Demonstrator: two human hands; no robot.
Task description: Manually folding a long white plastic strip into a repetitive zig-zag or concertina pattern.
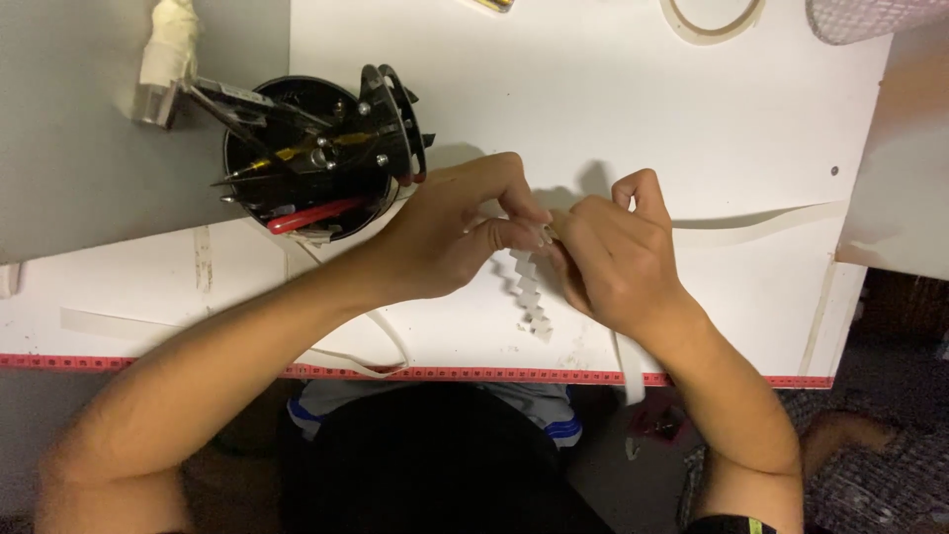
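My left hand (450, 237) and my right hand (613, 257) meet over the white table (613, 109), fingertips pinched together on the top end of a folded white paper strip (529, 292). The strip is pleated in a zigzag and hangs down between my hands toward the table's front edge. A long flat tail of white paper strip (761, 225) runs from my right hand off to the right across the table. Another paper strip (628, 366) drops over the front edge under my right wrist.
A black round tool holder (316, 158) with pliers, red-handled cutters and other tools stands at the left. Loose paper strips (109, 324) lie near the front left. A red measuring tape (474, 374) lines the table's front edge. A tape ring (712, 20) sits at the back.
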